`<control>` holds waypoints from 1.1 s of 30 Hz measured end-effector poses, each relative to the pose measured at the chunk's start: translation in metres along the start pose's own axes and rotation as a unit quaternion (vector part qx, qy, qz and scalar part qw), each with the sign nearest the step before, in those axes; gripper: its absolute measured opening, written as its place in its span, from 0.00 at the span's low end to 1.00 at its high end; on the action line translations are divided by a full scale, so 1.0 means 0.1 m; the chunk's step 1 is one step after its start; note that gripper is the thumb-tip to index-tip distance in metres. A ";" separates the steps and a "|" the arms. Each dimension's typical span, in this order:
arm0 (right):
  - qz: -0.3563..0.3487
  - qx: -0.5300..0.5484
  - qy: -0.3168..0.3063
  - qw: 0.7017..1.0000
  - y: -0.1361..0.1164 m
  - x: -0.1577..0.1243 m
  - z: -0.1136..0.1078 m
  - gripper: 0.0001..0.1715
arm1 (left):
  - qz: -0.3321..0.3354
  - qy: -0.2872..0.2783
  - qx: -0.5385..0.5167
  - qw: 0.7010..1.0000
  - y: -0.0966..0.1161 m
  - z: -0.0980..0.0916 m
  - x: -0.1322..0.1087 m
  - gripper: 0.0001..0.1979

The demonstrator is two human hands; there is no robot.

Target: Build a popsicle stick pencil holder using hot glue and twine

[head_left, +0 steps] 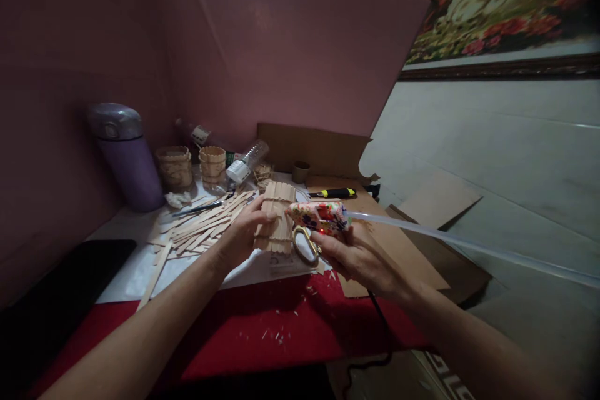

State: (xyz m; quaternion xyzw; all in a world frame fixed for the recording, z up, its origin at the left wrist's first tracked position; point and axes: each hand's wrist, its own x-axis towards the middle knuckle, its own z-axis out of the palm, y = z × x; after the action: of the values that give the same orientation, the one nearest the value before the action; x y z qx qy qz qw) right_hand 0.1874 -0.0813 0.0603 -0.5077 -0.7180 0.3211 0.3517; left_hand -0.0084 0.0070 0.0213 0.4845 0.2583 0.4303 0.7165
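Observation:
My left hand (244, 225) grips a small barrel-like cup made of wooden craft sticks (277, 219), tilted on its side, with twine-like bands around it. In my right hand (359, 256) is a glue gun (319, 215) with a floral pattern and a small red light glowing. Its nozzle points left and is at or very near the cup's side; whether it touches I cannot tell. A long translucent glue stick (450, 237) runs out of its back to the right. Just below the gun, scissors (307, 245) with gold-edged handles lie on the table.
Loose craft sticks (210, 225) lie on white paper at left. Behind stand two wooden cups (212, 165), a purple bottle (126, 162), a plastic bottle (247, 161) and a small brown pot (300, 172). A utility knife (335, 193) rests on cardboard (389, 237). The gun's black cord (382, 319) hangs down.

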 end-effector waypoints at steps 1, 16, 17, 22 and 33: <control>0.003 -0.002 0.001 1.000 0.00 0.00 0.00 0.18 | -0.001 0.001 0.000 1.000 0.00 0.00 0.00 0.28; -0.015 0.005 -0.002 1.000 0.05 -0.02 0.02 0.17 | -0.004 0.007 -0.004 1.000 -0.02 -0.01 0.00 0.28; -0.016 0.004 -0.001 1.000 0.05 -0.02 0.01 0.16 | -0.007 0.007 -0.003 1.000 -0.02 -0.01 0.01 0.28; -0.009 0.001 -0.008 1.000 0.04 -0.02 0.01 0.17 | -0.002 0.001 -0.001 1.000 -0.01 -0.01 0.01 0.28; -0.024 -0.004 0.003 1.000 -0.01 -0.01 0.01 0.17 | 0.000 0.004 0.001 1.000 -0.02 -0.01 0.01 0.28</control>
State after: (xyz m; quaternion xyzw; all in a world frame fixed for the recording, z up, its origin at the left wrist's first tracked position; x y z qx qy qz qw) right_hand 0.1864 -0.0826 0.0599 -0.4924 -0.7306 0.3078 0.3592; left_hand -0.0075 0.0080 0.0190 0.4834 0.2612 0.4321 0.7151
